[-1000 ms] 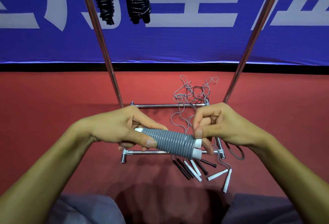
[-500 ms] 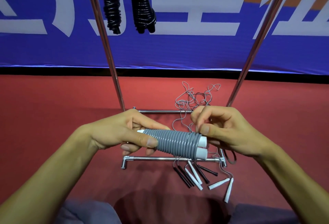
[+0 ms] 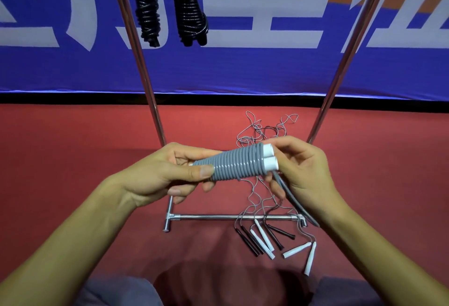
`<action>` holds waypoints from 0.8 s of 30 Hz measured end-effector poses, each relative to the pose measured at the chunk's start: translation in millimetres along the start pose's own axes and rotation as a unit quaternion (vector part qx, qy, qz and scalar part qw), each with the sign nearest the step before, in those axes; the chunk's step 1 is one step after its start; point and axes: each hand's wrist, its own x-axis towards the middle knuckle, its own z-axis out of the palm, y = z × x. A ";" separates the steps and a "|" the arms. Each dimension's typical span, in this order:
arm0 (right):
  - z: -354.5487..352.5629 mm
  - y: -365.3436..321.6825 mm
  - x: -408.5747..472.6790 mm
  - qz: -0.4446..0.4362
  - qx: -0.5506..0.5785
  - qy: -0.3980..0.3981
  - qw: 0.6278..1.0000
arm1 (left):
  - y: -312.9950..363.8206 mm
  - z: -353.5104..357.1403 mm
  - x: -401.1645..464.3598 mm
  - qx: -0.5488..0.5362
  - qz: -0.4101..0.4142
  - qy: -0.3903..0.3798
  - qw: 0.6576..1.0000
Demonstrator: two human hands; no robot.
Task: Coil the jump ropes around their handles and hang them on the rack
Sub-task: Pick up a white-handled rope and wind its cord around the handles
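A grey jump rope (image 3: pixel 237 163) is wound in tight turns around its two white handles, whose ends (image 3: pixel 270 160) stick out on the right. My left hand (image 3: pixel 167 172) grips the bundle's left end, thumb on top. My right hand (image 3: pixel 300 168) holds the handle ends, and the rope's loose grey tail (image 3: pixel 295 200) runs down through its fingers. Two coiled black ropes (image 3: pixel 170 7) hang from the top of the metal rack (image 3: pixel 143 67). Several loose ropes with black and white handles (image 3: pixel 267 237) lie tangled on the floor by the rack's base bar (image 3: pixel 233 217).
The rack's two slanted poles rise left and right of my hands. Red floor (image 3: pixel 73 160) spreads around, with a blue and orange banner (image 3: pixel 267 70) behind. My knees in grey cloth (image 3: pixel 116 291) show at the bottom edge.
The bundle's right end has tipped up from a downward slant. My right hand has shifted from pinching the rope over the coils to holding the handle ends, with the tail below.
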 end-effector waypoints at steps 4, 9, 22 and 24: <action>-4.7 11.6 2.9 0.005 -0.057 -0.006 0.998 | -5.5 7.9 8.7 -0.003 0.002 0.081 0.997; -3.8 12.4 2.5 0.014 -0.090 -0.022 0.996 | -11.2 16.5 17.0 -0.003 0.010 0.123 0.992; 13.5 20.3 -3.0 0.114 0.087 0.047 0.989 | -23.7 32.3 28.5 0.086 0.090 0.233 0.964; 15.9 19.0 -3.6 0.120 0.085 0.042 0.988 | -25.3 32.3 31.0 0.069 0.079 0.241 0.965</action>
